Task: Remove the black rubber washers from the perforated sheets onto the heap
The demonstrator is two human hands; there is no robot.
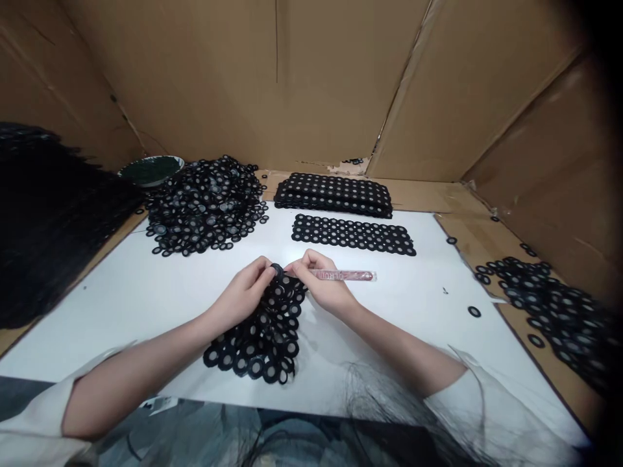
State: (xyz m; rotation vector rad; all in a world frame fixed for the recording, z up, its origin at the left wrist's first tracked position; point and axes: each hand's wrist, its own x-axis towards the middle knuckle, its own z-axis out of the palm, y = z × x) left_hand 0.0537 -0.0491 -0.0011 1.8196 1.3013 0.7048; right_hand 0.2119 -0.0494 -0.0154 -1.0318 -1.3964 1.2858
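Head view: both hands' (242, 295) (325, 285) grip narrow on perforated black ring sheet (265, 327), right (325, 285) with pink pen (348, 275).

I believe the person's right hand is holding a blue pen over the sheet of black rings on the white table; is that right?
Not quite: the pen in the right hand is pink, as the head view shows. It is indeed held over the sheet of black rings on the white table.

Short white sleeves, bare forearms, long dark hair hanging down.

Bright, even overhead light; soft shadows, dark vignetted right edge, wide-angle distortion.
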